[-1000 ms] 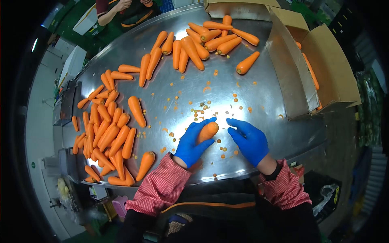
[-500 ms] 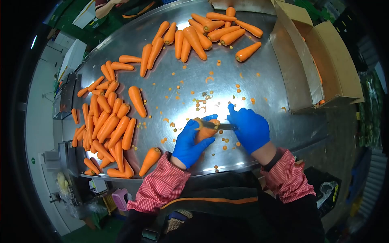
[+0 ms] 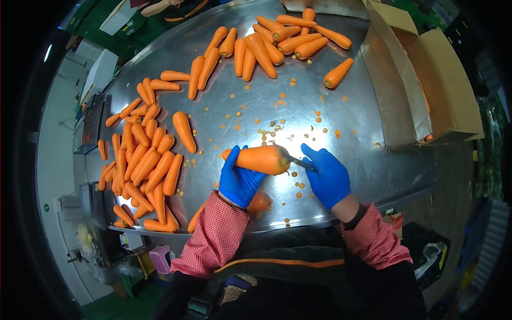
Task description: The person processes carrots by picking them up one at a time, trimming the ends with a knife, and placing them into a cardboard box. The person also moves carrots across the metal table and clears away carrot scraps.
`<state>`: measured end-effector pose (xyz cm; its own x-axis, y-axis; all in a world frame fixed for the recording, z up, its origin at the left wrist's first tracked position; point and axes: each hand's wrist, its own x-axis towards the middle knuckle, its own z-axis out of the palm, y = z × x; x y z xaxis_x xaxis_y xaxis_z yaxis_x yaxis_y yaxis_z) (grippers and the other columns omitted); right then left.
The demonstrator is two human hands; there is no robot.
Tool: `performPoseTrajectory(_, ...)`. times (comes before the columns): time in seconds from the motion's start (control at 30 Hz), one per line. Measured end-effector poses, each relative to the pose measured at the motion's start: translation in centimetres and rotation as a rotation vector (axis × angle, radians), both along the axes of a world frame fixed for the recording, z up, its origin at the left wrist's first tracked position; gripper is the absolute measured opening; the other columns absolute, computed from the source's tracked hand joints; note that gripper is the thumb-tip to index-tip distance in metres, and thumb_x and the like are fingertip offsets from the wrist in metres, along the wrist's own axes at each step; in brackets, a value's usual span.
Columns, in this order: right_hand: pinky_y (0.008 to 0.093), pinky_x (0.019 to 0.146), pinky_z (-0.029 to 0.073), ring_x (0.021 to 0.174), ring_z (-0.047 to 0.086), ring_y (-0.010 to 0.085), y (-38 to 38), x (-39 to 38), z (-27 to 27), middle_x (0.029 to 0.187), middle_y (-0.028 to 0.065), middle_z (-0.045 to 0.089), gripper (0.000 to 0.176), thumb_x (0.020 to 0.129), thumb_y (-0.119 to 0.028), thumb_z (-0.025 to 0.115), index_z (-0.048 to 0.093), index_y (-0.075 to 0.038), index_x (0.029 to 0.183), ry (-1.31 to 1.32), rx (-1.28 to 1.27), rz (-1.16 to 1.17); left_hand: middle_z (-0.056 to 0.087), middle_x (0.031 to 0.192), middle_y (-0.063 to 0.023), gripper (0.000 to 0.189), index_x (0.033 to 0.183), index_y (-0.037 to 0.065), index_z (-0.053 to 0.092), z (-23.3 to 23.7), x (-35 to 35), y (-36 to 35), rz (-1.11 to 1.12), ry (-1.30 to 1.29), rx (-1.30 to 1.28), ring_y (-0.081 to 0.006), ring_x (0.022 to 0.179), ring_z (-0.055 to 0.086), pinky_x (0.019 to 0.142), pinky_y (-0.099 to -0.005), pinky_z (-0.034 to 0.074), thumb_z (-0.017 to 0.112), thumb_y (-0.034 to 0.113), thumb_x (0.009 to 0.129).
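My left hand (image 3: 238,184), in a blue glove, is closed around a large carrot (image 3: 261,159) from below. The carrot lies crosswise above the table, its narrow tip to the left and its thick crown to the right. In my blue-gloved right hand (image 3: 329,180) is a small knife (image 3: 302,162), with the thumb stretched out. Its dark blade meets the carrot's crown end; how deep it sits I cannot make out. Below them, orange shows on the shiny metal table (image 3: 341,154). Small round carrot trimmings (image 3: 277,124) lie scattered beyond my hands.
A heap of carrots (image 3: 144,160) covers the table's left side, and more carrots (image 3: 258,53) lie along the far side. One lone carrot (image 3: 338,73) rests near an open cardboard box (image 3: 397,90) on the right. Another person's arm (image 3: 160,6) shows beyond the far edge.
The carrot in my left hand has turned from end-up to lying crosswise, with its crown towards my right hand. The knife blade has drawn back from across the carrot to its crown end.
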<state>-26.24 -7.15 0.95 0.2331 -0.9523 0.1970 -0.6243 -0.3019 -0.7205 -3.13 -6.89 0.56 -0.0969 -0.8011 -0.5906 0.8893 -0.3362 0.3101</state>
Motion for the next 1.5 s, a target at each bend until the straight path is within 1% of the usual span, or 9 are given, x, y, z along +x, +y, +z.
performPoseTrajectory(0.3,0.0335,0.064,0.05,0.071,0.058,0.0217,-1.4,2.0,0.2,0.083,0.0052,0.056,0.037,0.082,-0.011,0.06,0.059,-0.012,0.118,0.338,-0.248,-0.001,0.051,0.128,-0.0231,0.049,0.13,-0.001,0.042,0.8,-1.2,0.9,-0.006,0.306,0.068,-0.0375,0.117,0.053,0.099,-0.0495,0.046,0.048,0.033,0.095)
performPoseTrajectory(0.43,0.0375,0.07,0.051,0.082,0.062,0.028,-3.5,-2.2,-5.8,0.093,0.0114,0.062,0.031,0.087,-0.014,0.055,0.06,-0.011,0.117,0.155,0.121,-0.15,0.057,0.119,-0.0204,0.041,0.125,0.004,0.045,0.4,0.0,1.6,0.049,0.276,0.087,-0.0358,0.113,0.056,0.094,-0.0486,0.049,0.05,0.031,0.095)
performPoseTrajectory(0.5,0.0334,0.071,0.051,0.077,0.063,0.0236,-3.9,-3.5,-7.1,0.092,0.0122,0.065,0.029,0.092,-0.022,0.054,0.061,-0.007,0.117,0.092,0.114,-0.226,0.057,0.117,-0.0154,0.044,0.125,0.006,0.044,1.1,-0.1,0.6,-0.026,0.023,-0.047,-0.0316,0.11,0.056,0.097,-0.0446,0.047,0.056,0.033,0.092)
performPoseTrajectory(0.67,0.0194,0.061,0.044,0.068,0.054,0.0054,-2.8,0.8,1.8,0.079,0.0,0.058,0.04,0.092,-0.035,0.059,0.061,-0.007,0.12,-0.617,0.872,-0.12,0.057,0.118,-0.0083,0.057,0.129,0.006,0.041,2.6,-1.6,-0.1,-0.302,-0.884,-0.214,-0.0216,0.107,0.056,0.091,-0.0347,0.05,0.072,0.019,0.083)
performPoseTrajectory(0.83,0.0184,0.056,0.043,0.067,0.054,0.005,-2.6,2.0,3.5,0.078,-0.0003,0.057,0.039,0.092,-0.031,0.058,0.06,-0.005,0.121,-0.752,0.841,0.018,0.059,0.116,-0.0069,0.065,0.128,0.005,0.049,3.3,-2.8,0.6,-0.461,-1.143,-0.441,-0.0177,0.104,0.057,0.089,-0.0319,0.046,0.081,0.02,0.073)
performPoseTrajectory(1.03,0.02,0.058,0.045,0.07,0.057,0.0066,-3.4,2.8,4.4,0.083,0.0019,0.059,0.039,0.091,-0.027,0.059,0.057,-0.005,0.123,-0.753,0.88,0.076,0.059,0.114,-0.009,0.069,0.131,0.004,0.047,3.0,-2.7,1.0,-0.526,-1.048,-0.381,-0.0178,0.102,0.058,0.09,-0.032,0.046,0.08,0.02,0.073)
performPoseTrajectory(1.23,0.0216,0.057,0.046,0.066,0.058,0.0085,-3.7,4.0,4.9,0.08,0.003,0.06,0.038,0.091,-0.025,0.058,0.056,-0.003,0.122,-0.747,0.857,0.076,0.059,0.112,-0.0077,0.055,0.129,0.003,0.045,3.8,-2.3,0.7,-0.571,-0.536,-0.371,-0.0179,0.102,0.058,0.093,-0.0332,0.047,0.07,0.012,0.082)
performPoseTrajectory(1.33,0.0226,0.059,0.048,0.066,0.059,0.0097,-4.2,3.7,4.8,0.083,0.0046,0.061,0.038,0.091,-0.025,0.057,0.056,-0.002,0.121,-0.785,0.943,0.101,0.06,0.109,-0.009,0.06,0.133,0.005,0.04,3.1,-1.9,0.6,-0.551,-0.466,-0.388,-0.0211,0.092,0.062,0.082,-0.0357,0.052,0.069,0.012,0.081)
performPoseTrajectory(1.5,0.0243,0.06,0.05,0.068,0.06,0.0114,-4.8,3.6,5.0,0.085,0.0076,0.063,0.044,0.088,-0.033,0.063,0.057,0.0,0.118,-0.707,0.99,0.093,0.06,0.109,-0.0073,0.046,0.126,0.002,0.047,3.2,-2.2,0.3,-0.649,-0.523,-0.355,-0.0184,0.101,0.059,0.091,-0.0336,0.048,0.066,0.009,0.084)
